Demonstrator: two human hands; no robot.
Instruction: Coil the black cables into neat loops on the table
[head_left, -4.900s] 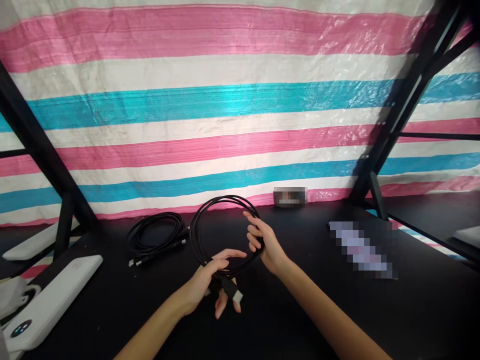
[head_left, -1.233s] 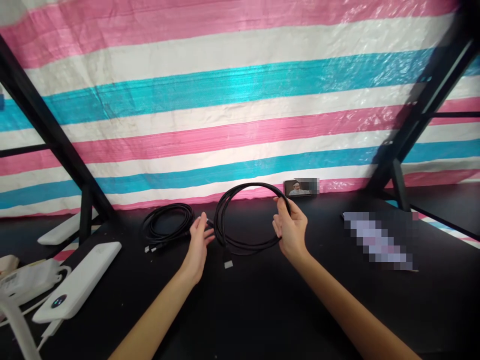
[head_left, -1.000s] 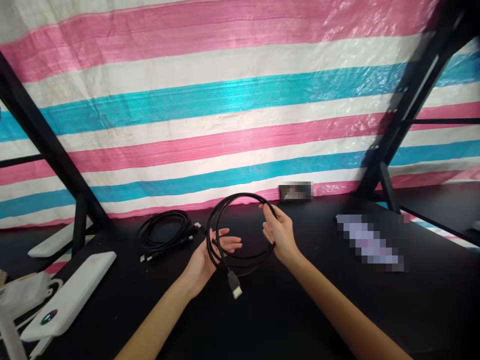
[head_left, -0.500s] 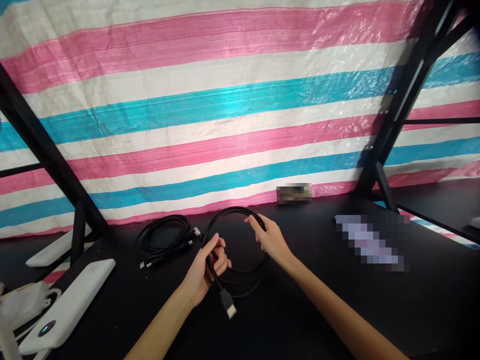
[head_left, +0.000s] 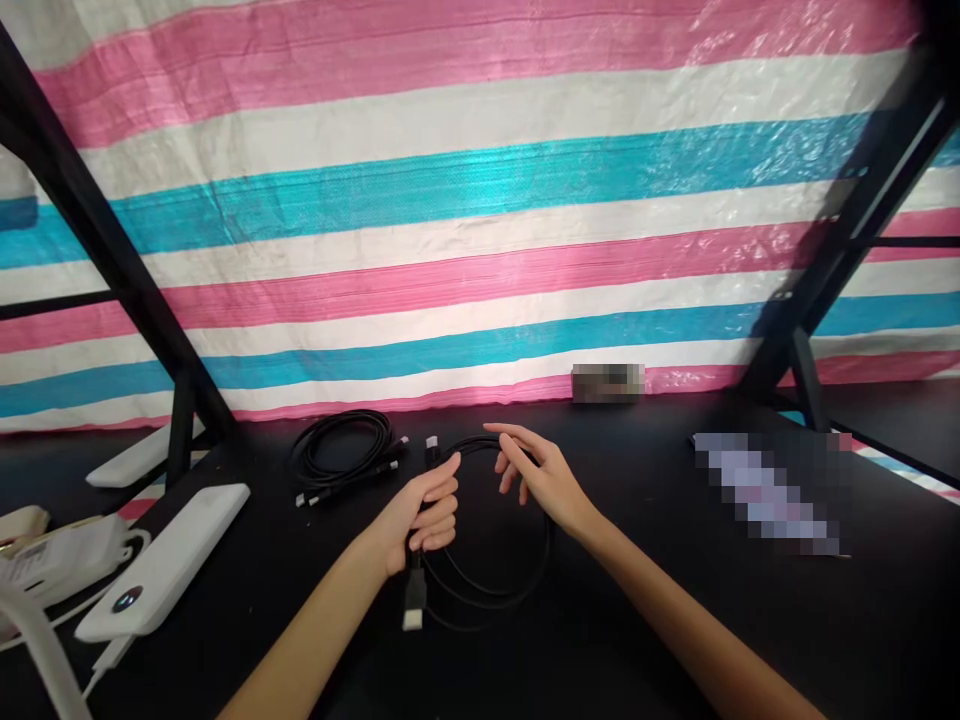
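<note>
A coiled black cable (head_left: 495,585) lies mostly flat on the black table (head_left: 570,640). My left hand (head_left: 424,510) is closed around the coil's left side, and a connector (head_left: 412,605) hangs just below that hand. My right hand (head_left: 536,475) hovers over the coil's far right part with fingers spread, holding nothing I can see. A second cable end with a small plug (head_left: 432,447) pokes up behind my left hand.
Another coiled black cable (head_left: 341,455) lies to the left. White power banks (head_left: 161,560) and a white charger with cord (head_left: 52,560) sit at the left edge. A blurred phone (head_left: 607,382) leans on the striped tarp. A blurred paper (head_left: 772,490) lies right. Black frame posts (head_left: 120,270) flank the table.
The coil has dropped from upright between both hands to lying on the table. My right hand let go and opened. My left hand keeps its grip on the coil's left side.
</note>
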